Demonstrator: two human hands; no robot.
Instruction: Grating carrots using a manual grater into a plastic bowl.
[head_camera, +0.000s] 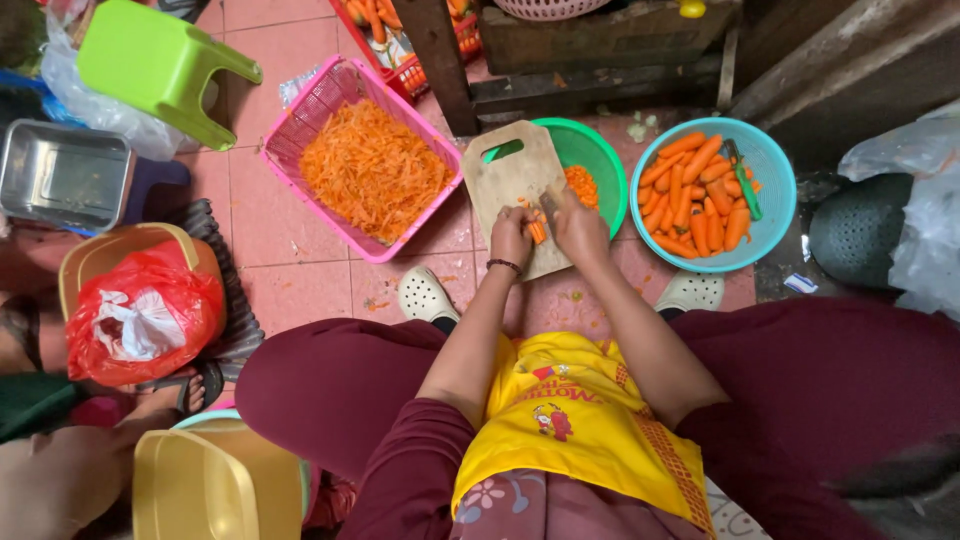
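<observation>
The wooden cutting board (515, 185) rests over a green bowl (598, 160) and could tip; the left hand (511, 236) pins a carrot piece (538, 231) there; the right hand (578, 226) seems closed round a knife (549, 205), risking fingertips.

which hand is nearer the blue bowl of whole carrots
Right. The right hand works on the cutting board, just beside the blue bowl; the left hand holds the carrot piece farther away.

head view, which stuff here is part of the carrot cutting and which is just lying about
In use: left hand, right hand, carrot piece, cutting board, green bowl, blue bowl of carrots, pink basket of shreds.
Lying about: green stool, metal tray, red bag.
</observation>
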